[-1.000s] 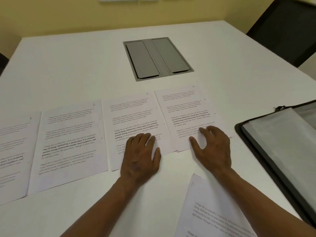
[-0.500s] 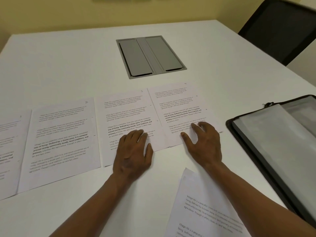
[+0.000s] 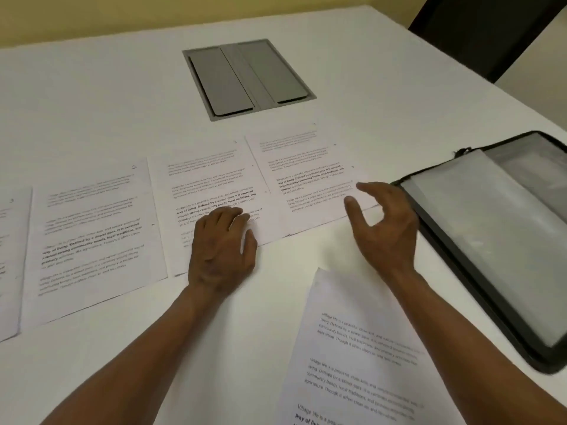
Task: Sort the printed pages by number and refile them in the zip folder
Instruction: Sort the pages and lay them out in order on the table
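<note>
Several printed pages lie in a row on the white table [image 3: 92,102]: a page at the far left edge [image 3: 9,256], a page marked 2 [image 3: 92,234], a middle page [image 3: 208,179] and a right page [image 3: 300,173]. My left hand [image 3: 224,243] rests flat on the lower part of the middle page. My right hand [image 3: 383,222] hovers just off the right page's lower right corner, fingers spread and curled, holding nothing. Another page [image 3: 359,357] lies near me under my right forearm. The black zip folder [image 3: 491,240] lies open at the right.
A grey metal cable hatch [image 3: 245,78] is set into the table beyond the pages. A dark chair [image 3: 491,29] stands at the far right corner. The table's right edge runs just behind the folder.
My right hand has lifted off the right page and moved right, fingers now curled above the table. My left hand stays pressed on the middle page. The view has tilted lower.
</note>
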The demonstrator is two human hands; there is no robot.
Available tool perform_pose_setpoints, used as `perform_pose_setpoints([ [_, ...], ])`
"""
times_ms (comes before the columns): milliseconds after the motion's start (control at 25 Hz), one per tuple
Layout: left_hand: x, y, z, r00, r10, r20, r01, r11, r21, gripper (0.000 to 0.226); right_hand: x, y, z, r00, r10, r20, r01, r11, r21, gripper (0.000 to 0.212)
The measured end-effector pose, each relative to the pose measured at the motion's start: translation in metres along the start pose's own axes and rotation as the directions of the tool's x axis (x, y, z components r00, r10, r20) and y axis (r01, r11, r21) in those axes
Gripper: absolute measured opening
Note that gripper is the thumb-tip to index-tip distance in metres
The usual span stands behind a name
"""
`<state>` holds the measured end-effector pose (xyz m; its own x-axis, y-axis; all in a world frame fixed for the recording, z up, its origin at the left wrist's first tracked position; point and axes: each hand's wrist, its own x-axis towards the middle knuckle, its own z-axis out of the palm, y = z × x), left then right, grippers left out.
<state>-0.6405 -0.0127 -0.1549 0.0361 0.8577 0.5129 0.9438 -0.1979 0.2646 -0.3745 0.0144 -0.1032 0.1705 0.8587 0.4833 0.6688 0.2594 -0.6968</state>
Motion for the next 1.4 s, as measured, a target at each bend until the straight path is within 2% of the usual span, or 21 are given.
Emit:
perform_pose_setpoints([
  [120,-0.003,0.003,-0.011,0.999,0.023,0.025,-0.020,0.995,-0.099,0.027,-0.061,-0.021,-0.079,0.978,0.205,-0.037,-0.205,0.979,0.000,0.026],
  [280,-0.027,0.037,-0.045,0.993,-0.107,-0.045,0.092,0.962,-0.257,0.022,-0.176,-0.031,-0.164,0.892,0.449,-0.044,-0.451,0.887,-0.099,0.037],
  [360,-0.058,0.073,-0.070,0.971,-0.228,0.075,0.240,0.907,-0.347,0.017,-0.223,-0.037,-0.183,0.865,0.501,-0.043,-0.502,0.857,-0.117,0.044],
  [480,-0.113,0.128,-0.096,0.872,-0.366,0.324,0.477,0.781,-0.404,0.016,-0.268,-0.038,-0.191,0.824,0.565,-0.030,-0.566,0.823,-0.055,0.039],
  [520,-0.130,0.141,-0.100,0.837,-0.397,0.377,0.532,0.751,-0.390,0.021,-0.275,-0.037,-0.190,0.818,0.575,-0.015,-0.573,0.813,-0.104,0.040],
  [600,-0.155,0.162,-0.100,0.800,-0.424,0.425,0.574,0.747,-0.334,0.030,-0.277,-0.033,-0.188,0.800,0.599,0.010,-0.585,0.784,-0.209,0.058],
  [680,-0.169,0.179,-0.099,0.807,-0.394,0.440,0.542,0.790,-0.288,0.037,-0.272,-0.032,-0.185,0.775,0.629,0.053,-0.597,0.758,-0.263,0.069],
  [760,-0.180,0.190,-0.098,0.838,-0.311,0.448,0.465,0.837,-0.288,0.045,-0.265,-0.032,-0.181,0.765,0.637,0.097,-0.592,0.754,-0.285,0.069],
  [800,-0.186,0.195,-0.096,0.856,-0.267,0.443,0.417,0.863,-0.285,0.047,-0.263,-0.032,-0.181,0.746,0.658,0.100,-0.622,0.743,-0.245,0.069],
  [880,-0.199,0.204,-0.095,0.871,-0.220,0.438,0.365,0.888,-0.279,0.050,-0.258,-0.030,-0.184,0.651,0.754,0.092,-0.746,0.657,-0.110,0.067],
  [920,-0.205,0.208,-0.096,0.873,-0.214,0.438,0.362,0.887,-0.288,0.051,-0.256,-0.027,-0.187,0.607,0.788,0.100,-0.786,0.614,-0.069,0.063],
  [960,-0.210,0.211,-0.098,0.873,-0.213,0.439,0.368,0.878,-0.305,0.051,-0.255,-0.024,-0.191,0.596,0.795,0.110,-0.795,0.604,-0.055,0.055],
  [1040,-0.214,0.216,-0.105,0.874,-0.216,0.436,0.387,0.852,-0.353,0.049,-0.254,-0.021,-0.200,0.606,0.787,0.119,-0.787,0.614,-0.055,0.036],
  [1120,-0.203,0.213,-0.108,0.878,-0.225,0.422,0.389,0.850,-0.355,0.046,-0.255,-0.017,-0.212,0.601,0.786,0.143,-0.785,0.615,-0.078,0.026],
  [1240,-0.167,0.189,-0.094,0.870,-0.215,0.444,0.362,0.890,-0.279,0.048,-0.257,-0.007,-0.233,0.608,0.773,0.182,-0.762,0.632,-0.143,0.029],
  [1400,-0.137,0.161,-0.067,0.847,-0.069,0.527,0.161,0.978,-0.131,0.058,-0.255,0.002,-0.254,0.661,0.714,0.232,-0.666,0.700,-0.258,0.041],
])
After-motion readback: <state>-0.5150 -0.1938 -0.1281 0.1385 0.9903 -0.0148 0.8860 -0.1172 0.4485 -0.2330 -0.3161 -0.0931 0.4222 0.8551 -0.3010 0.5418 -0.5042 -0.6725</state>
